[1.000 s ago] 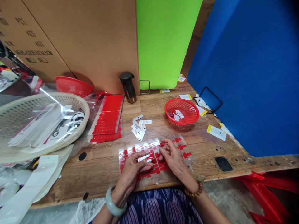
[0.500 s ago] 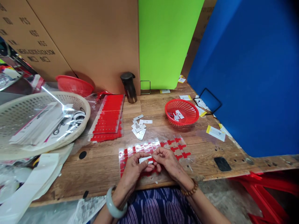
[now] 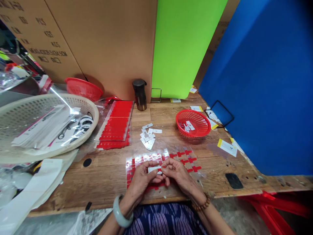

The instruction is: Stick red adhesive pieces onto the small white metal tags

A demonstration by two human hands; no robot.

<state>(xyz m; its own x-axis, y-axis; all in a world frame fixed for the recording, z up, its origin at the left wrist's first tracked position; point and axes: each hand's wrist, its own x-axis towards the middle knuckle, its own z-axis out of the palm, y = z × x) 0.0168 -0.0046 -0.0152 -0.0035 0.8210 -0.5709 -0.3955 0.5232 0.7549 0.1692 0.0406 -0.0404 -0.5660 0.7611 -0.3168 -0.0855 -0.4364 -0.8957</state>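
My left hand is closed on a small white card, which it holds level above the table's front edge. At the card's right end, my right hand pinches a small red piece against it. Beneath both hands lies a clear sheet with rows of red T-shaped stickers. Several white cards are piled loosely behind the sheet. A red basket with a few white cards in it stands to the back right.
A large cream basket of printed cards, red sticker sheets and a dark flask are at the left and back. Green and blue panels stand behind and right. Yellow-edged cards lie at right.
The camera view has shifted, so the scene sits slightly further right and lower. Both hands stay together at the card, which now looks flatter, with the red piece at its right end.
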